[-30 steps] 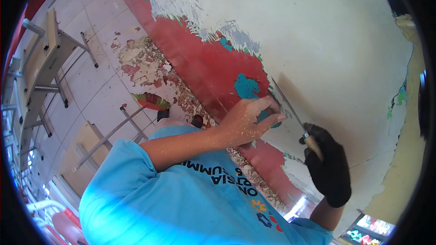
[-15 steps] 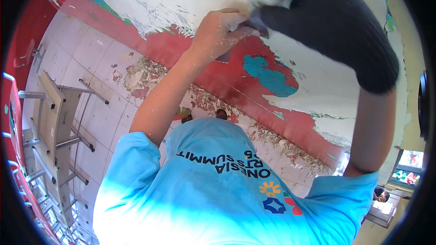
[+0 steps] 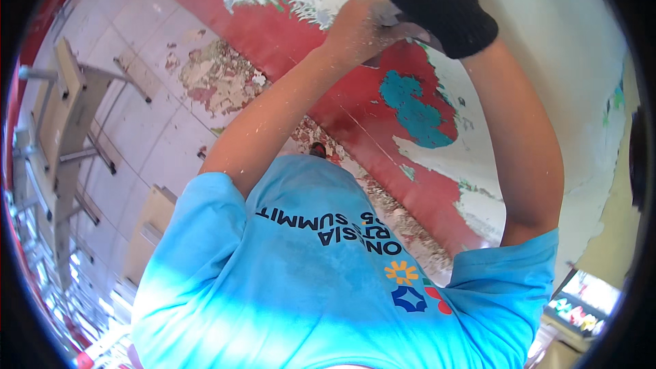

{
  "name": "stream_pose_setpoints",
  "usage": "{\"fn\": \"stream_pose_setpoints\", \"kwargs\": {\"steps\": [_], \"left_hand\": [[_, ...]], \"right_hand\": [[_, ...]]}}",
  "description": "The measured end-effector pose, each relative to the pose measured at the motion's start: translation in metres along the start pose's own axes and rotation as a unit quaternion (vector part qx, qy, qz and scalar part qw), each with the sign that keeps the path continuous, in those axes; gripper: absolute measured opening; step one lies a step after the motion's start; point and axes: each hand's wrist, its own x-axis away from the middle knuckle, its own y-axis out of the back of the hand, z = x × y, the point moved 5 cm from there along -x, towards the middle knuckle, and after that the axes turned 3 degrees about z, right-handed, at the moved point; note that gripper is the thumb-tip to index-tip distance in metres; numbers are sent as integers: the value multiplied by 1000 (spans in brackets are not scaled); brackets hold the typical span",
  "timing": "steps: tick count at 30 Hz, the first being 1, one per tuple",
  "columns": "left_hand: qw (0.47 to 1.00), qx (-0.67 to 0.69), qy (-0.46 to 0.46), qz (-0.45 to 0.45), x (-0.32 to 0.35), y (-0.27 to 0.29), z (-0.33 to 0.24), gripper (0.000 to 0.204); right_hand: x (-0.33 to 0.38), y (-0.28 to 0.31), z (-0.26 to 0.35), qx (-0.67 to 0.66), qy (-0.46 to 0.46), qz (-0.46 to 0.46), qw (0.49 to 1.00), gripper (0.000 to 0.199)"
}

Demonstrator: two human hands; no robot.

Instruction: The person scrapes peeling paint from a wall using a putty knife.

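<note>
My dusty, bare left hand (image 3: 362, 31) is closed against the wall, its fingers curled round a flat grey blade-like piece (image 3: 387, 12) that shows only in part. My right hand (image 3: 434, 0), in a black knitted glove, reaches in just over it and overlaps the fingers of the left. The top edge of the picture cuts off the gloved fingers, so what they hold is hidden. Around both hands the wall (image 3: 287, 34) has red paint below and peeling white above, with a bare teal patch (image 3: 413, 109) beside my left wrist.
Paint flakes and rubble (image 3: 222, 75) lie on the pale tiled floor (image 3: 147, 137) along the wall's foot. Wooden chairs with metal legs (image 3: 65, 102) are stacked at the left. A dark-framed opening with colourful things (image 3: 577, 311) appears at lower right.
My gloved right hand has moved left and up, close over my left hand. The white rounded thing seen at its fingers is now out of sight. The whole view has shifted slightly.
</note>
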Motion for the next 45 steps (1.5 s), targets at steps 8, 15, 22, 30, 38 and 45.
{"fn": "stream_pose_setpoints", "kwargs": {"steps": [8,15,22,30,38,45], "left_hand": [[999,-53,0,2,-7,3,0,29],[989,-67,-96,-95,11,9,-2,31],[992,-68,-92,-52,9,-2,2,25],[992,-102,-74,3,-3,4,-4,28],[996,-67,-60,6,6,-3,2,27],[996,-48,-78,-23,9,0,13,34]], "right_hand": [[-1,-2,10,-7,2,-82,997,14],[10,-22,15,148,201,-84,965,13],[31,12,-34,-5,8,-72,997,19],[32,17,-17,-97,5,-100,990,18],[46,8,-4,-23,63,-124,990,15],[36,5,-6,-119,-38,-130,984,15]]}}
